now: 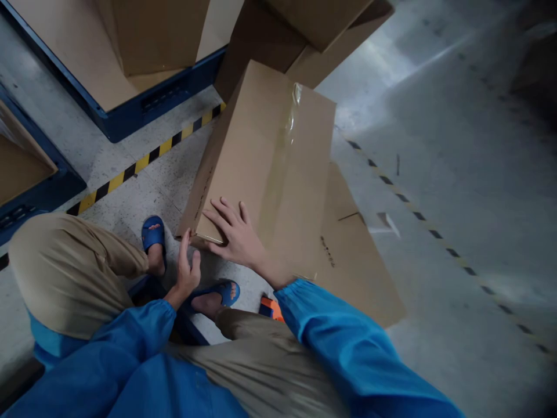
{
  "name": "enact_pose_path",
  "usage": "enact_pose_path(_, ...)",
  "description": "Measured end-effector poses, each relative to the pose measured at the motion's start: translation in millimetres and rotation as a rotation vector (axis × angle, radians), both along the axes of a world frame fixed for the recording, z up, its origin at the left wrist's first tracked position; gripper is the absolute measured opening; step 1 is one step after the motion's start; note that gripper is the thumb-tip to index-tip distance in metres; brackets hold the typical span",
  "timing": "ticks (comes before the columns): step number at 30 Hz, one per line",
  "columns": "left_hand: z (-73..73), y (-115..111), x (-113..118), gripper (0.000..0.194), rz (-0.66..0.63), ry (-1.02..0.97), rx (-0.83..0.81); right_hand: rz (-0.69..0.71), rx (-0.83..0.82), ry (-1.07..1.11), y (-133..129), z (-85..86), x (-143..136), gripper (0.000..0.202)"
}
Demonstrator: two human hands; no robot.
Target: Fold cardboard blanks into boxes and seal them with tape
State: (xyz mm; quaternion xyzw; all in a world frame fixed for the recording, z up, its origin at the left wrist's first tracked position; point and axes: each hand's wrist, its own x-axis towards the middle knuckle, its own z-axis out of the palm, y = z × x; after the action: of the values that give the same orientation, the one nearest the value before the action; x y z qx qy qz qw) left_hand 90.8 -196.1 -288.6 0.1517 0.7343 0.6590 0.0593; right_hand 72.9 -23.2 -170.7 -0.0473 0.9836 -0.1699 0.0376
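Note:
A large cardboard box (pixel 243 151) lies before me, with clear tape (pixel 278 157) running along its top face. My right hand (pixel 237 235) rests on the box's near left corner, fingers spread over the top and thumb at the near edge. Beside that same corner is my left hand (pixel 187 270), its fingers raised and apart from the thumb, the fingertips at the box's lower corner. Neither hand is wrapped round anything. Under and to the right of the box lies a flat cardboard piece (pixel 357 261) with small dark print.
Blue pallets (pixel 126 119) with cardboard stand at the upper left. More boxes (pixel 265 40) are beyond the large box. Striped tape (pixel 141 164) marks the floor. My slippered feet are near the box, and an orange and blue object (pixel 272 309) lies by my leg.

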Motion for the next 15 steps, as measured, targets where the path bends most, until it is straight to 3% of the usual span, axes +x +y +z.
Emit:
enact_pose_path(7,5.4,-6,-11,0.048,0.016,0.062,-0.024,-0.149,-0.016,0.097,-25,-4.2,-11,0.054)
enact_pose_path(10,6.2,-8,-13,0.050,0.006,0.071,-0.029,-0.127,-0.072,0.053,-32,1.4,-24,0.043)
enact_pose_path(13,6.1,-14,-20,0.053,-0.007,0.056,0.002,-0.005,-0.195,0.017,-14,18.5,-16,0.050)
enact_pose_path(15,7.6,-18,-30,0.057,-0.003,0.071,-0.017,-0.019,-0.312,0.025,16,35.0,14,0.058)
